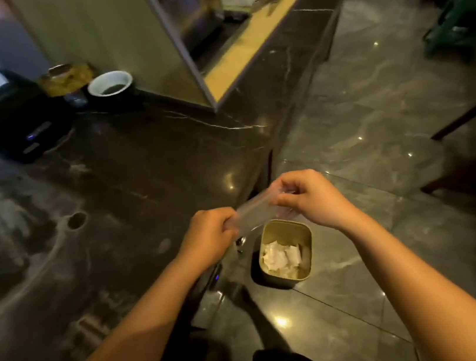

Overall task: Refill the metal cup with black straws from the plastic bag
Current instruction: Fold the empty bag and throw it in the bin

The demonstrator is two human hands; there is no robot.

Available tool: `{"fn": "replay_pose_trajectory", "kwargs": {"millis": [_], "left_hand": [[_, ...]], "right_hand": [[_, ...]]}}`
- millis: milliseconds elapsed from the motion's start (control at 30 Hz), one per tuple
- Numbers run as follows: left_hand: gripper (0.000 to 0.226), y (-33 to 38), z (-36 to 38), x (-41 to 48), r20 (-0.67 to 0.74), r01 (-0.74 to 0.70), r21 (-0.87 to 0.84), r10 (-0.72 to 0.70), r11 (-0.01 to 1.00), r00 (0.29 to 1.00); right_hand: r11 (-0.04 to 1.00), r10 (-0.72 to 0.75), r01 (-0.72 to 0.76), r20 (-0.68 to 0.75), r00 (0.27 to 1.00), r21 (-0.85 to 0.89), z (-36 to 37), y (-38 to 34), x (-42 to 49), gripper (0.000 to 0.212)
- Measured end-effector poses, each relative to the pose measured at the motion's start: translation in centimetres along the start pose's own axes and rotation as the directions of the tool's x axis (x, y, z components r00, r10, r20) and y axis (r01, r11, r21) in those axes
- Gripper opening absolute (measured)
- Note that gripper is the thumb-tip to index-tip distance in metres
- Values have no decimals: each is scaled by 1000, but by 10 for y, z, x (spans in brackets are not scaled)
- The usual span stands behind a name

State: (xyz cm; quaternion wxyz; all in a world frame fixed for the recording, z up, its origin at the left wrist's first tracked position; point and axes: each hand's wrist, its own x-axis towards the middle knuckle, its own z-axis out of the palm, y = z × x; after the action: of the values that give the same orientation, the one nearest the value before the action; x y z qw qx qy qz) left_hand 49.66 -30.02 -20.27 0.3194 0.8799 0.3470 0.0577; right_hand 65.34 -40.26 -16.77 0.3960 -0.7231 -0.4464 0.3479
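Both my hands hold a clear plastic bag (253, 210), stretched between them above the counter's corner. My left hand (211, 235) grips its left end and my right hand (307, 197) pinches its right end. The bag looks flat and see-through, and I see no black straws in it. Directly below the bag, on the floor, stands a small square bin (287, 250) with crumpled white paper inside. Neither a metal cup nor any black straws can be made out in this view.
A dark marble counter (110, 199) fills the left side, with a round hole (77, 219) in its top. At its back stand a black machine (14, 115), a white-rimmed bowl (110, 83) and a golden jar (67, 77). Glossy tiled floor (375, 116) lies to the right, with chairs at the right edge.
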Motion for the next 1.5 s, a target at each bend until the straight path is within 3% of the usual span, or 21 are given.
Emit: {"fn": "replay_pose_trajectory", "kwargs": {"millis": [200, 300, 500, 667, 900, 1067, 1167, 1367, 1500], "left_hand": [[13, 31, 98, 78, 191, -83, 50, 72, 995, 979], [25, 14, 151, 106, 276, -65, 84, 40, 994, 960], [56, -73, 280, 141, 376, -6, 238, -86, 971, 922], [62, -168, 389, 156, 446, -66, 425, -145, 903, 883], [64, -276, 510, 182, 429, -93, 506, -156, 857, 890], [68, -316, 549, 188, 310, -84, 425, -58, 901, 949], [73, -326, 558, 188, 210, -103, 458, 5, 883, 978], [69, -327, 557, 188, 242, -122, 462, 8, 878, 970], [65, -316, 549, 188, 330, -128, 521, -61, 844, 942]], "right_hand": [[982, 187, -187, -127, 974, 19, -42, 83, -2, 32], [955, 298, -294, -160, 941, 47, -38, 138, 5, 22], [892, 452, -430, -227, 863, 142, 22, 278, 29, 20], [896, 436, -443, -259, 862, 32, 100, 406, 56, 25], [829, 518, -513, -38, 854, -222, 201, 571, 123, 27], [786, 553, -458, 141, 821, -415, 241, 646, 173, 24], [756, 592, -450, 203, 780, -477, 260, 674, 194, 25], [691, 701, -469, 352, 620, -551, 278, 698, 212, 34], [690, 715, -535, 342, 610, -487, 265, 679, 200, 38]]}}
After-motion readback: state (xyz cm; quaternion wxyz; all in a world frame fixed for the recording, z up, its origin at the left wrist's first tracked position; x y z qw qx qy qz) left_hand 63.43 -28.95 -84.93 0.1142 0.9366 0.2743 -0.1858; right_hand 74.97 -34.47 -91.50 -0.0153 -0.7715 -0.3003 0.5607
